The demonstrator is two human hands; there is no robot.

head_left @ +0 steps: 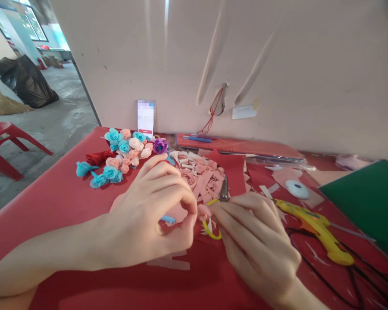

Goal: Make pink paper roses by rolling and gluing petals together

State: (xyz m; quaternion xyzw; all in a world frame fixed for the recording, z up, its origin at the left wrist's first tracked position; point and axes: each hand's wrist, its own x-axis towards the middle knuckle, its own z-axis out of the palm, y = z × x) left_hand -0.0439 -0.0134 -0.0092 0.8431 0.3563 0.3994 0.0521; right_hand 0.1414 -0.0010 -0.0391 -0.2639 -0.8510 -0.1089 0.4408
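A small pink paper flower (203, 212) is pinched between my two hands above the table. My left hand (161, 206) closes thumb and forefinger on its left side. From the right, the bent fingers of my right hand (255, 241) press together on its other side. Just behind the flower lies a yellow loop (210, 232), like a scissors handle, partly covered by my fingers. A blue stick (168, 219) shows through the ring of my left fingers. Beyond my hands spreads a heap of pink paper strips (207, 176).
Blue, pink and white paper flowers (124, 146) cluster at the back left, near a propped phone (145, 118). A yellow glue gun (317, 228) with black cable lies right, beside a green board (368, 206). A white round object (297, 189) sits behind it.
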